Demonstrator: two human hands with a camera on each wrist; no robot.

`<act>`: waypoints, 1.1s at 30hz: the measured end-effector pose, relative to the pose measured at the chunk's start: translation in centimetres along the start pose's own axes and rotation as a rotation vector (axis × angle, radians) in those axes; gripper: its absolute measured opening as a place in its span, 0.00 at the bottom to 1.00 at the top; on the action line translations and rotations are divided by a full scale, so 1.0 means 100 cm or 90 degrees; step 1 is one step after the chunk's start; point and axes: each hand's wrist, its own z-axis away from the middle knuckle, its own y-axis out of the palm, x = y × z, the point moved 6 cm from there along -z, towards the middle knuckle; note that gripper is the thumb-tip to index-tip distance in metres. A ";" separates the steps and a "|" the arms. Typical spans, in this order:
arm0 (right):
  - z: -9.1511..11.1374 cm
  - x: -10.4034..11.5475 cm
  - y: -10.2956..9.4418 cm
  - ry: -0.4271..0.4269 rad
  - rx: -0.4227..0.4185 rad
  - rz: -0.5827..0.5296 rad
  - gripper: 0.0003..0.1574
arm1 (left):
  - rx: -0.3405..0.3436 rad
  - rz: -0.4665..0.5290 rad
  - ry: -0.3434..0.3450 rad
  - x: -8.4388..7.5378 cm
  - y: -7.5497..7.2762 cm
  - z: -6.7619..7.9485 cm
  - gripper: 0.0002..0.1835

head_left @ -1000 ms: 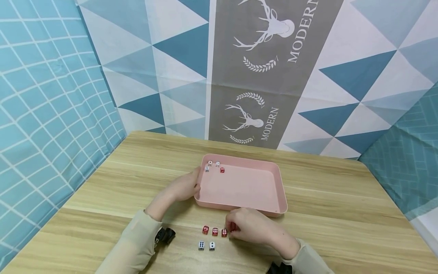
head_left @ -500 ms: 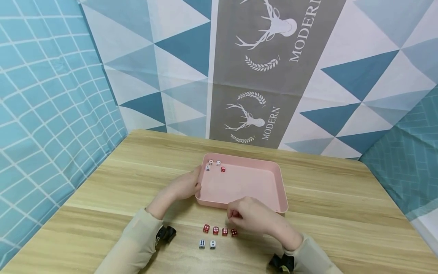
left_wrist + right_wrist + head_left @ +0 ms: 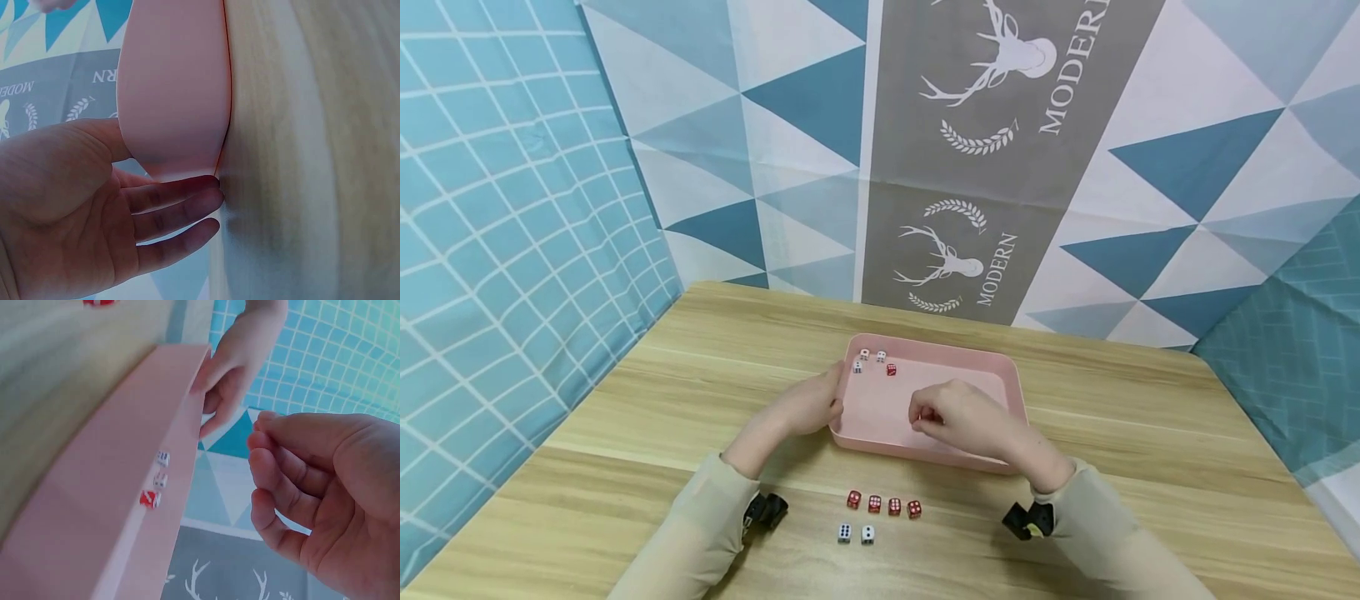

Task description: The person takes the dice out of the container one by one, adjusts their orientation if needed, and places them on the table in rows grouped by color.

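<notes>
My left hand [image 3: 808, 404] holds the pink tray [image 3: 880, 447] at its left wall. In the left wrist view its thumb goes over the rim and its fingers [image 3: 175, 209] lie against the outer side. Above the middle of the tray, my right hand [image 3: 962, 412] has loosely bent fingers; in the right wrist view nothing shows between thumb and fingertips [image 3: 262, 459]. At the tray's far left corner lie a red die [image 3: 891, 369] and three white dice, one white die [image 3: 865, 354] right by the back wall.
In front of the tray, several red dice stand in a row on the wooden table [image 3: 700, 367], among them a red die [image 3: 913, 509]. Nearer are two white dice, a left white die [image 3: 845, 533] and a right white die [image 3: 868, 535]. Patterned cloth [image 3: 805, 167] hangs behind.
My right hand has let go of a red die at the right end of the row, then moved up and away over the tray. My left hand stays at the tray's wall.
</notes>
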 end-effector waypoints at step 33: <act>-0.053 -0.051 0.002 -0.059 0.061 0.120 0.07 | 0.004 0.008 -0.004 -0.003 -0.002 0.004 0.33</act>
